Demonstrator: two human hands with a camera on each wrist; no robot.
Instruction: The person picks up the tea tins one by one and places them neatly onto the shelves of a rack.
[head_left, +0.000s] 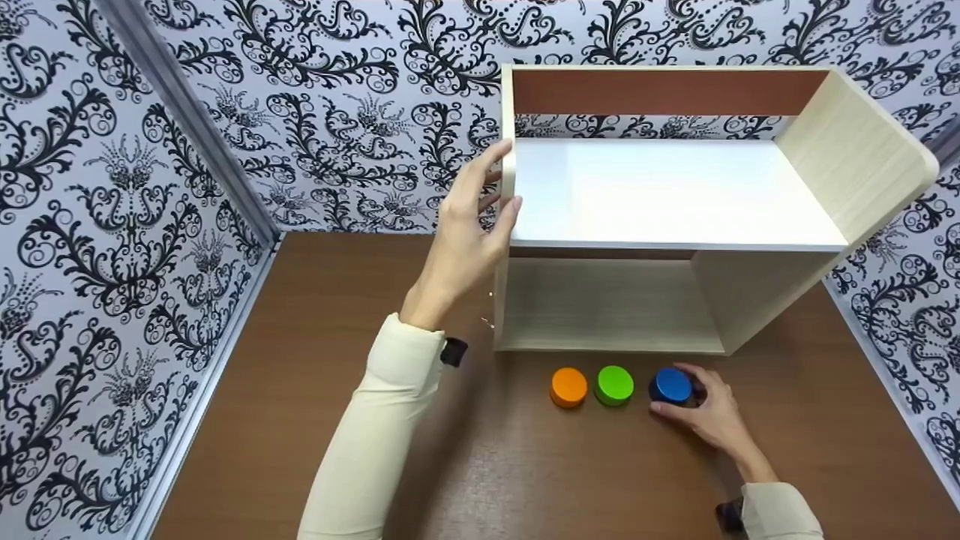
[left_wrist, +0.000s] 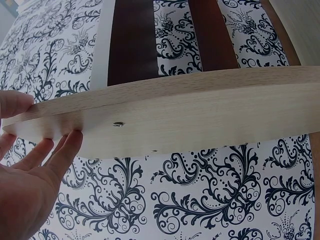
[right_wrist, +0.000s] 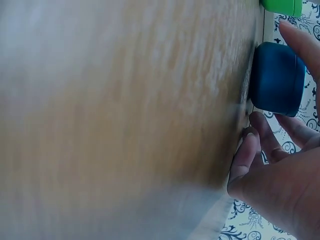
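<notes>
My left hand (head_left: 472, 217) holds the left side panel of a light wooden shelf unit (head_left: 675, 246). In the left wrist view the thumb lies on one face of the panel (left_wrist: 200, 107) and the fingertips press the other. At the lower right, my right hand (head_left: 716, 412) has its thumb and fingers around a small blue round container (head_left: 671, 385) standing on the table. Up close, the blue container (right_wrist: 277, 79) shows a seam near one end. To its left stand a green round container (head_left: 614, 385) and an orange one (head_left: 568, 387), both apart from the hands.
The shelf unit stands at the back of the brown table (head_left: 300, 375), with a white middle shelf (head_left: 660, 191) and reddish-brown back strip (head_left: 667, 92). Patterned walls (head_left: 322, 120) enclose the table at the back and both sides. Screw heads (left_wrist: 118, 124) dot the left panel.
</notes>
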